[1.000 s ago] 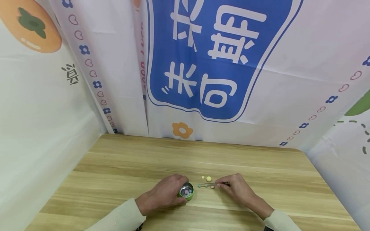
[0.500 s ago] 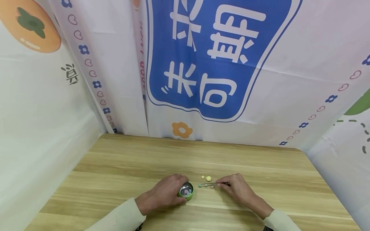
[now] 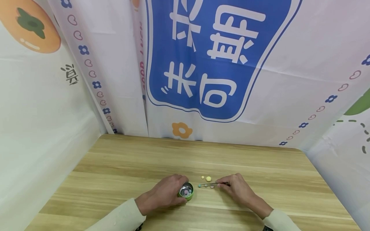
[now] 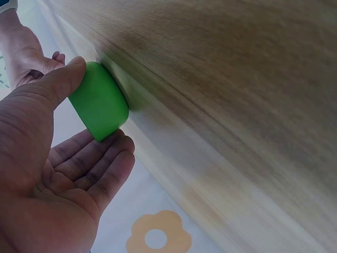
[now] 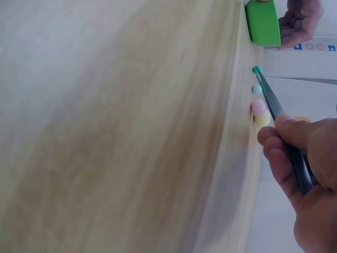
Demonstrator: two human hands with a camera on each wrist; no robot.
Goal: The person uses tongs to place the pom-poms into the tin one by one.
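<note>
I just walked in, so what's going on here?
A person's left hand holds a small green container on a wooden table, with a few small balls inside. The right hand holds dark tweezers, their tips at a teal ball outside the container; whether they grip it is hard to tell. Two yellow balls and a pink ball also lie on the table near the tweezers.

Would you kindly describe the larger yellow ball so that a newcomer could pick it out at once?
On the wooden table, find the right hand holding dark tweezers. Just past them, toward the patterned backdrop, lies the larger yellow ball, closer to that hand and plainly bigger than the small yellowish ball beside it.
</note>
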